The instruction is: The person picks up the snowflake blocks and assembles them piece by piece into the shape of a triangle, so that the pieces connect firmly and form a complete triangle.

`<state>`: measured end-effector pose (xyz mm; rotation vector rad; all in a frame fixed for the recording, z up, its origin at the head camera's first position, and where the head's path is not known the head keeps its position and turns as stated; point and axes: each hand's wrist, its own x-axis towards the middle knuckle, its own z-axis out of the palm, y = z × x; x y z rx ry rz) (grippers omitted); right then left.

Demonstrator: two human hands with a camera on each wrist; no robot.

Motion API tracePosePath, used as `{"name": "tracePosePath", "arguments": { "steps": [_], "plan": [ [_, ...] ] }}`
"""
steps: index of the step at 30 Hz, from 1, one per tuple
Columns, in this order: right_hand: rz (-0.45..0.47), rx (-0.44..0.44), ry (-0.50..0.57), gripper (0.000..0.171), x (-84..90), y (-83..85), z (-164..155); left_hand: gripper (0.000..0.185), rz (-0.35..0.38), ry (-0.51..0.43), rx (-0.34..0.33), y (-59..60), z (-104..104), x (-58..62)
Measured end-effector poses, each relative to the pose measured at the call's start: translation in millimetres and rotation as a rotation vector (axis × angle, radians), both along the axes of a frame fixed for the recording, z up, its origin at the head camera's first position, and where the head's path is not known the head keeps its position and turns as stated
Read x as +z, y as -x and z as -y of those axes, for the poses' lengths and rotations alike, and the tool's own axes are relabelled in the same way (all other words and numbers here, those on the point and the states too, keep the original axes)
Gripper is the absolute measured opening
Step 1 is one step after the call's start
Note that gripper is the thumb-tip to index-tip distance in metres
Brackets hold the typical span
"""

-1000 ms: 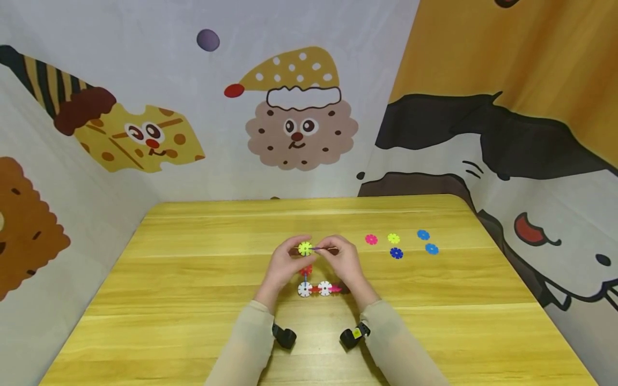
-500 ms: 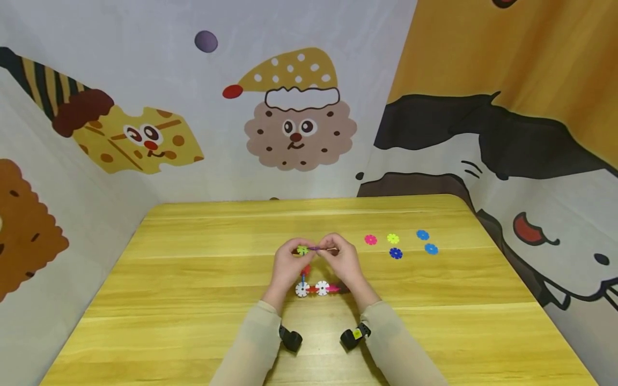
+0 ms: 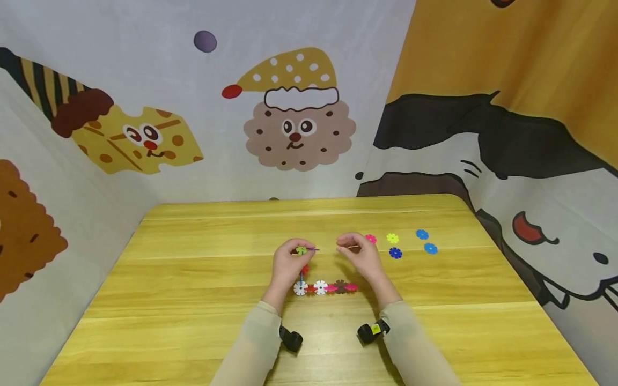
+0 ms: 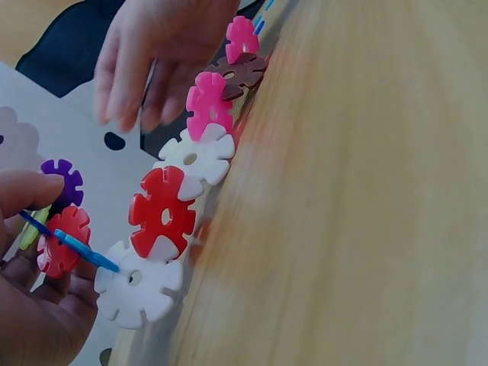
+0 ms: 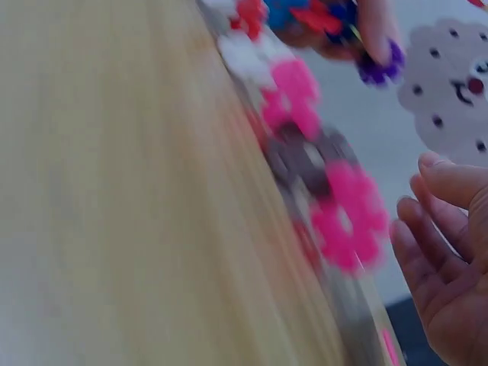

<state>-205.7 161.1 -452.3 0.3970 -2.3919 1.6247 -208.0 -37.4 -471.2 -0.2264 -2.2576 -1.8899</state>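
My left hand (image 3: pixel 288 262) grips the upper end of a joined chain of notched plastic snowflake discs. Its fingers are around a yellow-green disc (image 3: pixel 301 250), with a purple disc (image 4: pixel 65 183) slotted on at the side toward the right hand. A red disc (image 4: pixel 65 240) and a light-blue disc (image 4: pixel 88 250) link down to a white corner disc (image 3: pixel 300 288). From there a row runs right along the table: red, white, pink, a brown disc (image 3: pixel 340 287), then a pink disc (image 3: pixel 351 287). Apart from the chain, my right hand (image 3: pixel 363 257) holds nothing, its fingers loosely bent.
Loose discs lie on the wooden table (image 3: pixel 193 300) at the right: pink (image 3: pixel 370 239), yellow (image 3: pixel 392 238), dark blue (image 3: pixel 395 253), and two lighter blue discs, one farther back (image 3: pixel 422 234) and one nearer (image 3: pixel 431 248). A cartoon-printed curtain (image 3: pixel 193 64) hangs behind the table.
My right hand has let go of the purple disc and moved right, uncovering the brown and pink end of the row. The left hand keeps its hold; the yellow disc has turned more edge-on.
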Motion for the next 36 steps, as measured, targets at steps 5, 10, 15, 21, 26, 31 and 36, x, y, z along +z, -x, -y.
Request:
{"name": "tracePosePath", "arguments": {
  "steps": [5, 10, 15, 21, 26, 31, 36],
  "plan": [
    [0.002, -0.102, -0.029, 0.020, -2.8, 2.2, -41, 0.009, 0.013, -0.014, -0.009, -0.6, 0, -0.5],
    [-0.001, -0.190, -0.065, 0.024, -22.8, 11.4, -96, 0.010, 0.017, -0.032, 0.002, 0.1, 2, -2.0],
    [0.005, -0.273, -0.165, 0.027, -33.5, 13.3, -142, 0.010, 0.013, -0.040, 0.007, 0.0, 2, -1.8],
    [0.029, -0.371, -0.307, 0.030, -33.4, 7.7, -184, 0.012, 0.028, -0.051, -0.017, -0.7, 2, 1.2],
    [0.089, -0.381, -0.378, 0.039, -31.8, 2.0, -207, 0.013, 0.021, -0.041, -0.035, -14.6, 1, 24.2],
    [0.141, -0.344, -0.405, 0.045, -34.7, 1.1, -219, 0.013, 0.012, -0.039, -0.025, -20.6, 1, 33.0],
    [0.152, -0.318, -0.465, 0.049, -36.7, 1.2, -222, 0.012, 0.008, -0.032, -0.018, -21.7, 1, 33.7]
  ]
}}
